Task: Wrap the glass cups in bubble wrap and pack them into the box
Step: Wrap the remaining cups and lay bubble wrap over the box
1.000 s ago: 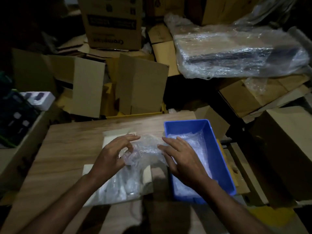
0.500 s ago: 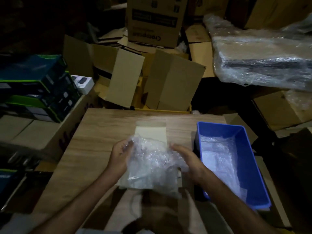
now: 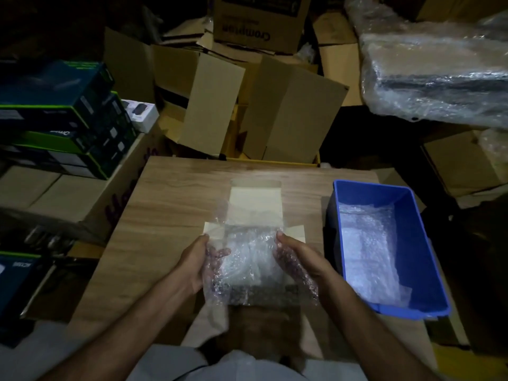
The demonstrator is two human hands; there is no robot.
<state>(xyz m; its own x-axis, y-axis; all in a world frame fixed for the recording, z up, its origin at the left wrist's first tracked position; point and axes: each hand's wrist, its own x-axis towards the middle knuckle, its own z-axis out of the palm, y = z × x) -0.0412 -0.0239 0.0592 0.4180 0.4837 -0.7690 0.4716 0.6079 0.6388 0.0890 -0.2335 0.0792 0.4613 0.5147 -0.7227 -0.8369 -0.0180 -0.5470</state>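
Left hand (image 3: pixel 196 261) and right hand (image 3: pixel 298 257) gripping opposite sides of a bubble-wrapped bundle (image 3: pixel 247 259), fingers curled under the film, held just above an open flat carton (image 3: pixel 255 200) on the wooden worktop (image 3: pixel 170 204). Contents of the bundle too blurred to identify. Blue plastic bin (image 3: pixel 412 237) at the worktop's right edge, lined with bubble wrap (image 3: pixel 365 243). Cardboard boxes (image 3: pixel 288 114) stacked behind; green-edged retail boxes (image 3: pixel 60 119) at left.
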